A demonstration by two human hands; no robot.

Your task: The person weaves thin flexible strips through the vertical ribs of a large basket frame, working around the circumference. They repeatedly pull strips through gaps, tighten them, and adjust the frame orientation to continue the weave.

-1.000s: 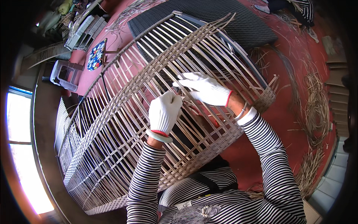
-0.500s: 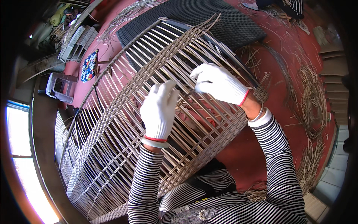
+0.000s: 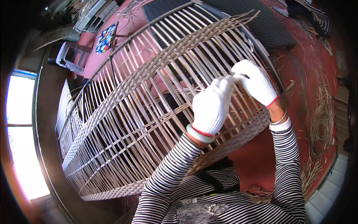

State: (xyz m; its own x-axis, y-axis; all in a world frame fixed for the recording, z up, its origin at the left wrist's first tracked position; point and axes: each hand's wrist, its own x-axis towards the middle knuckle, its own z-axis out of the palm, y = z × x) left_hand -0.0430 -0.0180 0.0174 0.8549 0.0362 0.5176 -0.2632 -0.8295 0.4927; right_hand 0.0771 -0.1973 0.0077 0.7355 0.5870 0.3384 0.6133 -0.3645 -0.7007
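A large curved wicker frame lies tilted across my lap, with many pale strands running between its woven bands. Over its right part, my left hand in a white knit glove has its fingers pinched together. Beside it my right hand, gloved the same way, is closed too, its fingertips against those of the left. Whatever the fingers grip is hidden by the gloves. A thick braided band crosses the frame beyond my hands, and a grey rail edges its far right side.
Behind the frame lies a dark woven panel on the red floor. Bundles of loose strands are heaped at the right. A clear plastic stool and a patterned cushion are at the left. Part of another person shows at the far right.
My view has shifted, so the frame sits differently in it. My left hand has come across to the right, and the two hands, apart before, now meet at the fingertips.
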